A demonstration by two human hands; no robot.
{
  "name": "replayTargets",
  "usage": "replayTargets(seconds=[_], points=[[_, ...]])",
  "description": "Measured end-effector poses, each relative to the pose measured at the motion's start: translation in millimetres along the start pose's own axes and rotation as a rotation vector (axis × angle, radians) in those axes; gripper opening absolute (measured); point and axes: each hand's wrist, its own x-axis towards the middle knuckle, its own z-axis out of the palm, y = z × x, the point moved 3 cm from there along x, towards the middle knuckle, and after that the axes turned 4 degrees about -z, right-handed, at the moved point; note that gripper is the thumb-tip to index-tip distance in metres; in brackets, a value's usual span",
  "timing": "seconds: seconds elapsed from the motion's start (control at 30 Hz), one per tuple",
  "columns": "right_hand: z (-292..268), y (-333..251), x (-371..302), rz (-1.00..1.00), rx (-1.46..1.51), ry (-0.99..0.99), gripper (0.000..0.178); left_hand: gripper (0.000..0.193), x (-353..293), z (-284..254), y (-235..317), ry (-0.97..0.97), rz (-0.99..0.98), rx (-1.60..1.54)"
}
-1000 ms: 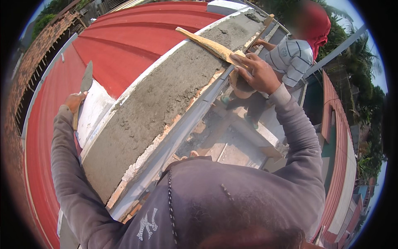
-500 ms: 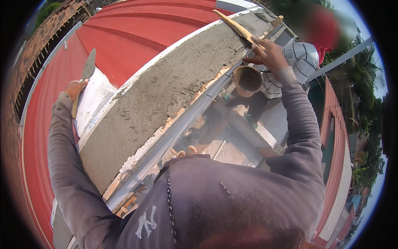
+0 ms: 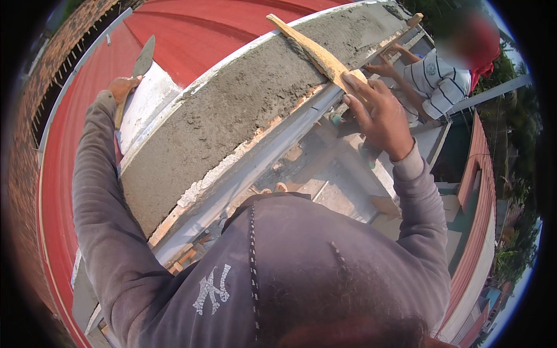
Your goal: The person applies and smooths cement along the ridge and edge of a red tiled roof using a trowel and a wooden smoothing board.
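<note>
- My right grip (image 3: 378,113) is pressed flat, fingers together, on the near end of a wooden board (image 3: 316,53); the hand bears down on it rather than wrapping round it.
- The board lies across the wet mortar bed (image 3: 232,122) on top of the wall, its long axis running from the wall's inner edge at my right hand out to the edge by the red roof (image 3: 191,40), square to the wall's run.
- My left grip (image 3: 120,93) is closed round the handle of a trowel (image 3: 143,57), blade pointing up and away, out past the wall's outer edge over the white plastered face (image 3: 145,110).
- The left hand is well apart from the board; I judge the right one alone steers it, and the mortar stretches away on both sides of the board along the wall.
- Beyond the far end, another person's hand (image 3: 383,68) rests near the wall's inner edge.
</note>
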Motion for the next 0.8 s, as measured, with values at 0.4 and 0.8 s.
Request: replayTargets(seconds=[0.4,0.8], points=[[1.8,-19.2,5.5,-0.074,0.0,-0.089,0.044,0.062,-4.0,0.6,2.2,0.018,0.009,0.011],[4.2,114.8,41.1,0.157,-0.14,0.005,0.043,0.063,7.7,0.7,10.8,0.031,0.104,0.061]])
